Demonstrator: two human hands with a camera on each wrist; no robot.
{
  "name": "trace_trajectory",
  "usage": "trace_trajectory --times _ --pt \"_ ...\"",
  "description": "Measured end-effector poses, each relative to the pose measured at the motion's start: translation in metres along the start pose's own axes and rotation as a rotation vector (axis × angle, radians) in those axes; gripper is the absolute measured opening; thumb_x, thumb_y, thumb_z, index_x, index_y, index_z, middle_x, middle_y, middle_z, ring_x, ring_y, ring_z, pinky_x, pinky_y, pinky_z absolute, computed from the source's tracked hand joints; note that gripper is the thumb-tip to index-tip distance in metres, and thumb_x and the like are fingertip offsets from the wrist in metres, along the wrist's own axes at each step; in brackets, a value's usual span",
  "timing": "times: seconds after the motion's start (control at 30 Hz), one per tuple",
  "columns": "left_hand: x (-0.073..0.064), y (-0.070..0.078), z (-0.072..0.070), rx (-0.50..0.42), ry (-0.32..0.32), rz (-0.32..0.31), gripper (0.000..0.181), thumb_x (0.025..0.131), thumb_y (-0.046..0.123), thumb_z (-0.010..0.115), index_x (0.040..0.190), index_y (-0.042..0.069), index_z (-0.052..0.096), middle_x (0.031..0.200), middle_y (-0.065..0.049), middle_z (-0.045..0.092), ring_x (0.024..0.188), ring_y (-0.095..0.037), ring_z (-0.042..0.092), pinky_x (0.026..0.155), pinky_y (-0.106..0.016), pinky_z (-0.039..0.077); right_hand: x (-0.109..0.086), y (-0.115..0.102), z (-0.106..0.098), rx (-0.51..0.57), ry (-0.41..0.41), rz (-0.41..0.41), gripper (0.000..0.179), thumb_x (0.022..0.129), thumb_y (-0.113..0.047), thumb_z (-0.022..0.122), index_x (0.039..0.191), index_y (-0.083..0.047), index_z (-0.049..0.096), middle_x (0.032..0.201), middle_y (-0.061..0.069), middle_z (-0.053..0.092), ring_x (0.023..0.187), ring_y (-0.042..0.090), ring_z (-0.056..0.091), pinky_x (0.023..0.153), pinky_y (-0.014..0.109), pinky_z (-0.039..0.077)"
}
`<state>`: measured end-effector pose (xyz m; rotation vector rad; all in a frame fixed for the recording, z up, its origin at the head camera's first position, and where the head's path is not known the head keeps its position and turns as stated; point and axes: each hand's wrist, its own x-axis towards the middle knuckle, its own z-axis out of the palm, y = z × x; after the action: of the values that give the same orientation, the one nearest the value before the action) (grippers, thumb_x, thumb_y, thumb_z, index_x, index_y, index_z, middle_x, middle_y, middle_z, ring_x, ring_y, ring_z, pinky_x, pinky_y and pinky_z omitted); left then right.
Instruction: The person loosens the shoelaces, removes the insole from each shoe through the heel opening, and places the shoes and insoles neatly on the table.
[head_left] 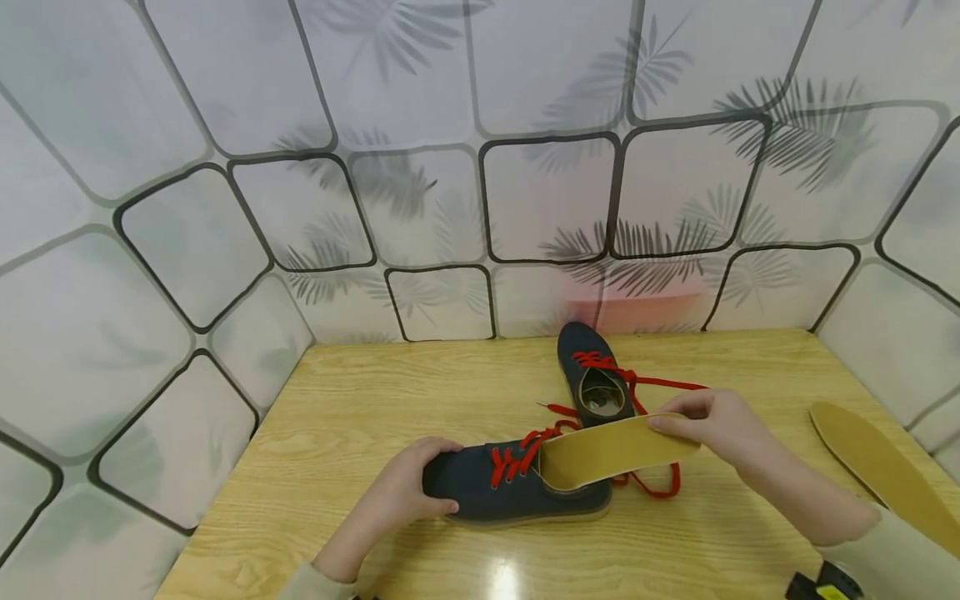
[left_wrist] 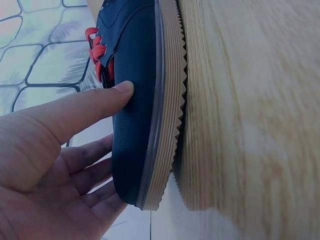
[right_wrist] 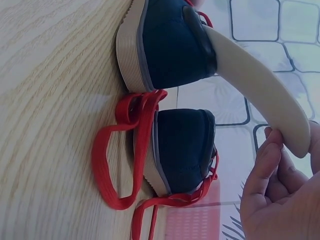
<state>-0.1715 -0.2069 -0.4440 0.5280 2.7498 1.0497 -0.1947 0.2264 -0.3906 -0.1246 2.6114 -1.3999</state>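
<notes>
A navy shoe [head_left: 480,483] with red laces lies on the table, toe to the left. My left hand [head_left: 408,483] grips its toe, thumb on the near side and fingers round the far side. In the left wrist view the thumb presses the shoe's upper [left_wrist: 135,115] above a ridged tan sole. My right hand [head_left: 708,425] pinches the heel end of a yellowish insole [head_left: 622,450] between thumb and fingers. The insole's other end is inside the shoe's opening, hidden from sight. Seen from the right wrist, the insole [right_wrist: 265,90] slants out of the shoe with a pale underside.
Behind stands a second navy shoe [head_left: 581,346], toe pointing away, its long red laces [head_left: 663,492] trailing on the wooden table [head_left: 360,392]. Another yellowish insole [head_left: 877,458] lies at the right edge, beside my right forearm. A patterned curtain [head_left: 420,208] encloses the table's back and sides.
</notes>
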Motion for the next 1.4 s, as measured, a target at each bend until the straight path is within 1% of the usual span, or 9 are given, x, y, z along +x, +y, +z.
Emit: trace_trajectory --times 0.33,0.63,0.83,1.0,1.2,1.4 --pt "-0.001 0.002 -0.001 0.004 0.001 -0.002 0.068 0.076 0.012 0.097 0.137 0.01 0.067 0.141 -0.013 0.066 0.133 -0.04 0.061 0.111 -0.061 0.051 -0.004 -0.001 -0.007 -0.005 -0.001 0.006 0.03 0.098 -0.022 0.077 0.113 0.004 0.079 0.082 -0.015 0.073 0.079 0.001 0.061 0.071 0.023 0.051" --pt "-0.003 0.002 0.0 0.019 0.015 0.014 0.069 0.074 0.012 0.098 0.136 0.01 0.068 0.139 -0.013 0.067 0.131 -0.041 0.062 0.11 -0.063 0.051 -0.006 0.002 -0.012 -0.006 -0.008 0.02 0.031 0.099 -0.025 0.076 0.114 0.002 0.079 0.084 -0.017 0.074 0.084 0.0 0.061 0.075 0.023 0.049" --pt "-0.003 0.002 -0.001 0.009 0.009 0.016 0.069 0.075 0.013 0.098 0.136 0.01 0.068 0.139 -0.013 0.067 0.132 -0.041 0.062 0.11 -0.063 0.051 -0.008 0.005 -0.016 -0.024 0.002 0.026 0.032 0.098 -0.029 0.077 0.114 -0.001 0.08 0.088 -0.014 0.075 0.087 0.001 0.063 0.08 0.022 0.049" --pt "-0.003 0.002 -0.001 0.008 0.012 0.018 0.069 0.074 0.013 0.098 0.136 0.011 0.068 0.139 -0.013 0.067 0.131 -0.041 0.062 0.11 -0.063 0.051 -0.009 0.006 -0.02 -0.037 0.0 0.036 0.033 0.1 -0.031 0.076 0.115 -0.002 0.081 0.09 -0.014 0.075 0.089 0.001 0.062 0.081 0.023 0.049" --pt "-0.003 0.003 -0.001 0.017 0.016 0.017 0.069 0.074 0.013 0.098 0.136 0.011 0.068 0.139 -0.013 0.067 0.131 -0.04 0.062 0.11 -0.062 0.051 -0.011 0.007 -0.023 -0.039 0.012 0.039 0.03 0.099 -0.029 0.077 0.112 -0.003 0.081 0.088 -0.016 0.074 0.087 0.001 0.062 0.079 0.024 0.049" --pt "-0.003 0.003 -0.001 0.012 0.016 0.016 0.069 0.074 0.012 0.098 0.136 0.01 0.068 0.139 -0.013 0.067 0.131 -0.041 0.062 0.11 -0.063 0.051 -0.012 0.01 -0.027 -0.048 0.014 0.044 0.027 0.099 -0.03 0.077 0.111 -0.006 0.082 0.088 -0.019 0.073 0.089 0.0 0.06 0.083 0.026 0.046"
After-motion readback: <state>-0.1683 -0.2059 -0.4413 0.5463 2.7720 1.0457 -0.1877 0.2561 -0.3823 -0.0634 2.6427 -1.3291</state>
